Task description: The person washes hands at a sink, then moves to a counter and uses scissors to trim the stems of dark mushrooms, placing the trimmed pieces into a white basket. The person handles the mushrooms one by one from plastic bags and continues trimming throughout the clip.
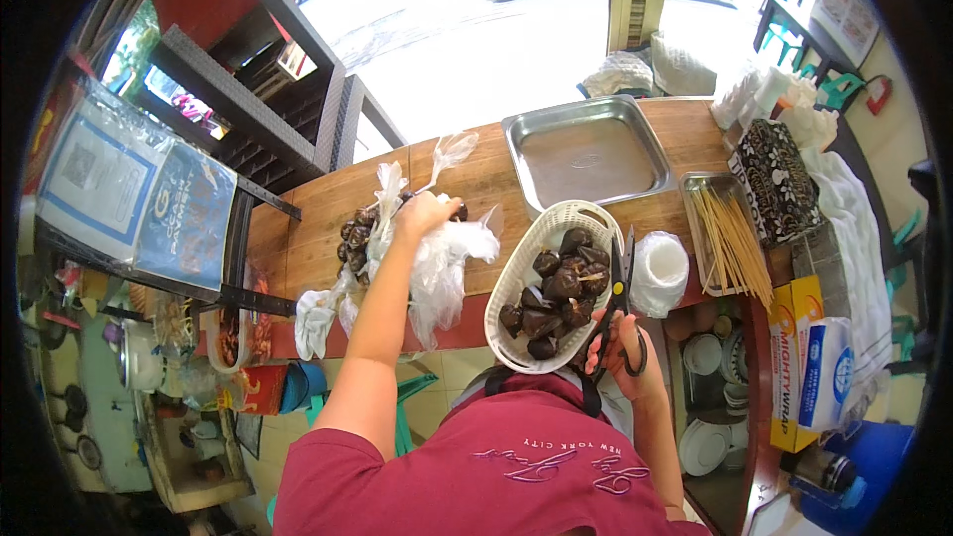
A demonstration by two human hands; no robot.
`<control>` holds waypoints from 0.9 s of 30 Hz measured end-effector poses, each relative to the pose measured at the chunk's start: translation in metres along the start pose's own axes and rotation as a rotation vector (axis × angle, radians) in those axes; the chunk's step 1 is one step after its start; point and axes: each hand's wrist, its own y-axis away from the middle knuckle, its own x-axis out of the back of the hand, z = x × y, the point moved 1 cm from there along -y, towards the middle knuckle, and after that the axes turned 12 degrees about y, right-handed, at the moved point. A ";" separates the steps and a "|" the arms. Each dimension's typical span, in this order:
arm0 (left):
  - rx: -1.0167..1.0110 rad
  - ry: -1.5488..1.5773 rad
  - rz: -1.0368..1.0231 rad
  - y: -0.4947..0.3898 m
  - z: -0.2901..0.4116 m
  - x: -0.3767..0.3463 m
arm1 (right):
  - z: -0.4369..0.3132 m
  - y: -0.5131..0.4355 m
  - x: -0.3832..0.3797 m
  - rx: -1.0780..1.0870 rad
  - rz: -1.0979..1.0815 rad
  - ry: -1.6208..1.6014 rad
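Observation:
My left hand [424,216] reaches into a heap of clear plastic bags [454,253] on the wooden counter, its fingers curled over the bags; what lies under them is hidden. Beside it, at the left, lie several small tied bags of dark contents [357,238]. My right hand [622,357] holds black-handled scissors [618,286], their blades pointing away from me and slightly apart. Just left of the scissors, a white perforated plastic basket [500,305] at the counter's front edge holds several more dark tied bags [563,283].
Behind the basket lies a steel tray [588,149]. Right of the scissors stands a roll of clear plastic bags [661,272]. A smaller metal tray [692,180] holds wooden sticks [726,238]. Boxes of wrap [793,357] stand at the right; a framed payment sign [179,216] is at the left.

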 end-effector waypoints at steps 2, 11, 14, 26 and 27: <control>0.024 -0.136 0.010 0.007 0.013 -0.016 | 0.000 0.000 -0.004 -0.012 0.022 0.011; -0.090 -0.143 0.034 -0.009 0.017 -0.017 | -0.001 0.003 -0.012 -0.030 0.148 0.041; -0.210 -0.270 0.005 -0.045 0.000 -0.006 | -0.001 0.004 -0.016 -0.022 0.180 0.039; -0.020 -0.886 -0.492 -0.150 -0.008 -0.008 | 0.003 0.007 -0.028 -0.012 0.234 0.034; 0.074 -0.991 -0.565 -0.158 -0.008 -0.012 | 0.004 0.007 -0.029 -0.006 0.232 0.029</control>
